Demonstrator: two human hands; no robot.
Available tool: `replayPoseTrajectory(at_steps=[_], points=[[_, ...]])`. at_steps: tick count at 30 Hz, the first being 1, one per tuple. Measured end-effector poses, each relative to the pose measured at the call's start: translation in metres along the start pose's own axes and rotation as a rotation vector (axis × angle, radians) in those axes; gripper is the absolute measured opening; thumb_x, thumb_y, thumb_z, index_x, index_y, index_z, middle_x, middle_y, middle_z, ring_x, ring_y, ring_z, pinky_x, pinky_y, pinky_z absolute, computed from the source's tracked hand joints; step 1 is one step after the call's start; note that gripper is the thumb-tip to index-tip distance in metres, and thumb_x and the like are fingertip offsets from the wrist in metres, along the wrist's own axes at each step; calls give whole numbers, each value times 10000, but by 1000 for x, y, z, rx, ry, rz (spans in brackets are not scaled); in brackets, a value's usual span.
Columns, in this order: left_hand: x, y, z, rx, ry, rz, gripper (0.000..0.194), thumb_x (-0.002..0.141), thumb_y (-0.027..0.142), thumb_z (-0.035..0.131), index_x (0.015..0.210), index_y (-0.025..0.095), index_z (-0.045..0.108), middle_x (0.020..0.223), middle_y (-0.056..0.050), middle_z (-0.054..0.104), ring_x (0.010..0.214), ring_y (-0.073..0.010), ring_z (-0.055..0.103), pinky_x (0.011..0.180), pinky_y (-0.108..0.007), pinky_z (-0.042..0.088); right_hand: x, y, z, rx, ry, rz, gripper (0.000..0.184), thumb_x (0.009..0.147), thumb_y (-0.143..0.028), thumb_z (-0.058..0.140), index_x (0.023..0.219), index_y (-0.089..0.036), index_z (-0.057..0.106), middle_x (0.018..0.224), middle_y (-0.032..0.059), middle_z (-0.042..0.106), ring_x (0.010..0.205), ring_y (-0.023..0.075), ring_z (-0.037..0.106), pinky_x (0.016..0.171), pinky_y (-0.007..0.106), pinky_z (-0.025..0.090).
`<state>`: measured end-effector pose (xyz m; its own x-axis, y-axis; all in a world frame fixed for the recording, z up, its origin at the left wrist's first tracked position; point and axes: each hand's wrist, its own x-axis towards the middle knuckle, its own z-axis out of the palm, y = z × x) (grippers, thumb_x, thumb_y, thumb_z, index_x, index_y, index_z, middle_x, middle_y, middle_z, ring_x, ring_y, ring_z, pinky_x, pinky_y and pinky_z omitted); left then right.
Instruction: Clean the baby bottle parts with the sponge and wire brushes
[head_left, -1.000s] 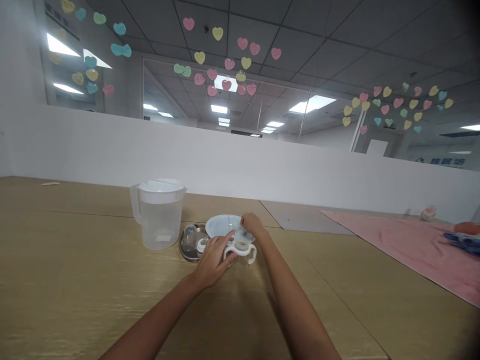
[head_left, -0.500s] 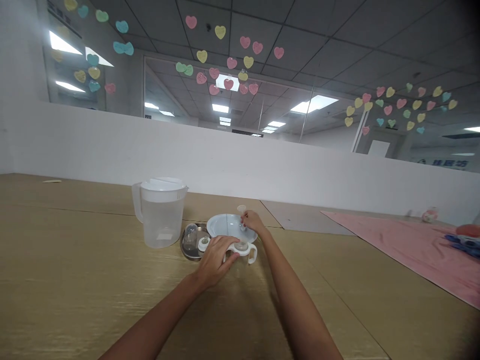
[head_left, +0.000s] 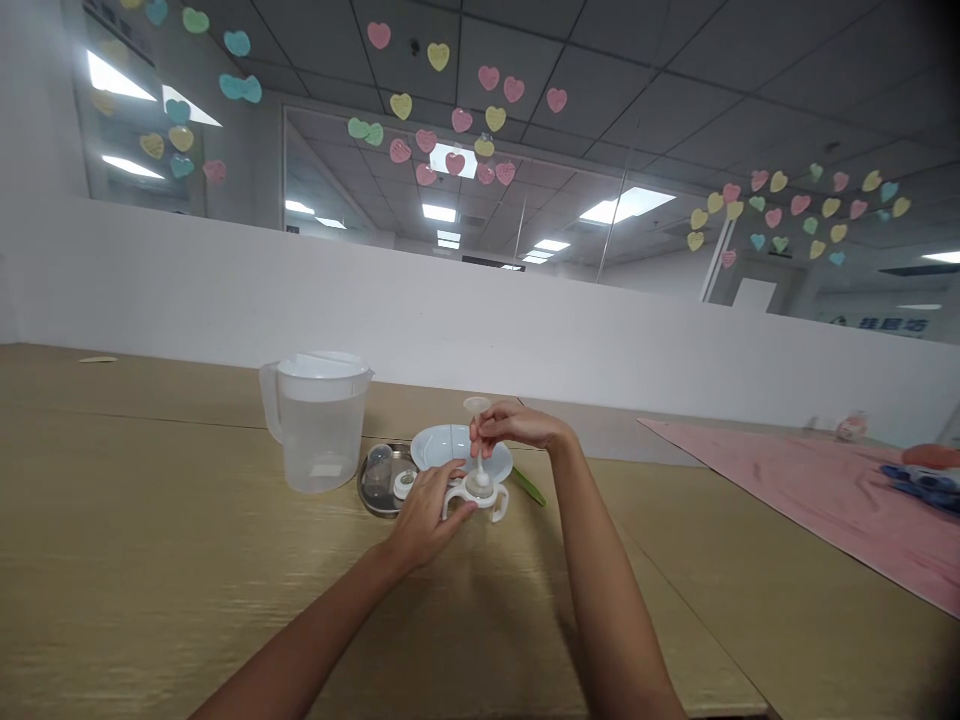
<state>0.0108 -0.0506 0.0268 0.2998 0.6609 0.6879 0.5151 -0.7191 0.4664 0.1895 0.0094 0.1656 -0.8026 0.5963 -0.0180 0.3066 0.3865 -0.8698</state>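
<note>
White wall (head_left: 450,325) backs the tan tabletop (head_left: 150,560) beneath a two-handled cup (head_left: 480,498).

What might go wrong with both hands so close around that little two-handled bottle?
The two-handled bottle might tip if the left hand slips off its side. The white tool, pinched in the right hand, could catch the bottle's mouth and jolt it. The left hand could also bump the steel tray close beside it.
</note>
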Motion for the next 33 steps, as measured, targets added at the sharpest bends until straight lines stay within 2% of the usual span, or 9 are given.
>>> replayPoseTrajectory(at_steps=[3, 6, 12, 21, 33], points=[[0, 1, -1, -3, -6, -4, 497, 842, 438, 448, 1256, 185, 346, 1125, -101, 565, 1059, -248, 479, 903, -408, 352, 1, -1, 2, -50, -87, 32, 210, 762, -314, 580, 838, -119, 604, 807, 62, 658, 680, 117, 587, 699, 269, 476], [0, 2, -2, -1, -13, -4, 491, 844, 435, 446, 1254, 185, 344, 1133, -100, 564, 1066, -248, 474, 908, -411, 348, 3, 2, 2, -93, -112, 57, 184, 745, -289, 595, 825, -125, 612, 798, 51, 658, 692, 118, 587, 698, 263, 475], [0, -1, -1, 6, -1, -1, 493, 839, 432, 456, 1253, 187, 350, 1134, -99, 569, 1061, -246, 483, 903, -402, 354, -3, -1, 0, -65, 18, -9, 180, 734, -275, 592, 822, -118, 600, 798, 59, 654, 688, 117, 581, 705, 267, 475], [-1, -2, -1, 6, 5, 2, 489, 838, 425, 461, 1254, 191, 354, 1128, -90, 576, 1060, -241, 488, 899, -392, 359, -5, 0, -2, -99, 123, 19, 213, 717, -308, 608, 814, -118, 612, 795, 57, 654, 695, 121, 586, 693, 263, 479], [-1, -3, 1, 3, 3, -6, 545, 839, 431, 458, 1292, 180, 288, 1147, -103, 564, 1094, -250, 478, 925, -405, 342, 9, 5, 4, -103, -24, 59, 272, 728, -354, 624, 867, -120, 611, 812, 63, 656, 690, 116, 591, 691, 250, 484]])
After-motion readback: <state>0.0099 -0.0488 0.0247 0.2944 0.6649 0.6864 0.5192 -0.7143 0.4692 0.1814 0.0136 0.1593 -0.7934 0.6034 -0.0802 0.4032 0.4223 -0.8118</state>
